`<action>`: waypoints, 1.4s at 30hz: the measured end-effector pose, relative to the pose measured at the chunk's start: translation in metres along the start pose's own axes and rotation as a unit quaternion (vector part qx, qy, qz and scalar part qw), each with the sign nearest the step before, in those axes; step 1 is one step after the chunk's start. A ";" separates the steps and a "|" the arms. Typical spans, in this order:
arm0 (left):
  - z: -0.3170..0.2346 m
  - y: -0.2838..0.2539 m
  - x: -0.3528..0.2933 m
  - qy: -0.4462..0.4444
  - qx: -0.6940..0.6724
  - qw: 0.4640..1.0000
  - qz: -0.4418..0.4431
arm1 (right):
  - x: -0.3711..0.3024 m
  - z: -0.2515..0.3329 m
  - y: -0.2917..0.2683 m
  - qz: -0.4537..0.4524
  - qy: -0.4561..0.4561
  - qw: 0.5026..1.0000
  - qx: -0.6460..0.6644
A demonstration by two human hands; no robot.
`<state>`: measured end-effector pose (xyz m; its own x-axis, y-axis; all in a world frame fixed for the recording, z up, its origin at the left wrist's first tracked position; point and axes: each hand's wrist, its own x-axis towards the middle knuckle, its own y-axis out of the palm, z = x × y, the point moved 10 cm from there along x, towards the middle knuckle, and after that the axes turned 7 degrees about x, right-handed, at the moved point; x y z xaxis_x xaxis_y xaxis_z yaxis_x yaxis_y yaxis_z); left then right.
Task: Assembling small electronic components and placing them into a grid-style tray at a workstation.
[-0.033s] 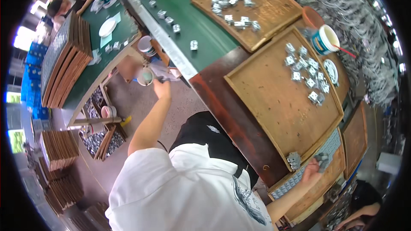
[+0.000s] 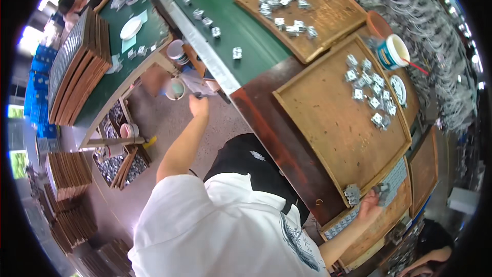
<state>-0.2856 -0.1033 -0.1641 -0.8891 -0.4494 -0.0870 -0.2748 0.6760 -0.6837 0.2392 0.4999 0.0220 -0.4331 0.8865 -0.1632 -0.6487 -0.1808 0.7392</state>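
Head view: wooden tray (image 2: 328, 123) of metal parts (image 2: 371, 90) beside right hand (image 2: 370, 206).

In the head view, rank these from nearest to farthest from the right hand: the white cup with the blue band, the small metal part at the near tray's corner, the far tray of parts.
From the right hand:
1. Small metal part, just left of it.
2. White cup with the blue band, past the near tray.
3. Far tray, up by the green belt.
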 end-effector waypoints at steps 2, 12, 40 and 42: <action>0.002 0.027 -0.005 -0.012 0.057 0.995 0.076 | -0.002 -0.026 0.026 0.020 0.032 0.999 -0.028; -0.066 0.093 0.069 0.116 0.280 0.952 0.050 | -0.029 -0.078 0.088 -0.067 0.084 0.973 -0.203; -0.045 0.093 0.042 0.035 0.314 0.947 0.048 | -0.038 -0.123 0.095 -0.002 0.162 0.960 -0.228; -0.044 0.097 0.044 0.031 0.320 0.946 0.047 | -0.040 -0.120 0.091 -0.005 0.163 0.962 -0.220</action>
<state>-0.3671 -0.0319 -0.2020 -0.9239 -0.3562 -0.1400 0.0670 0.2098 -0.9754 0.1224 0.3971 0.0169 -0.5518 0.7212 -0.4188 -0.8252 -0.3993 0.3995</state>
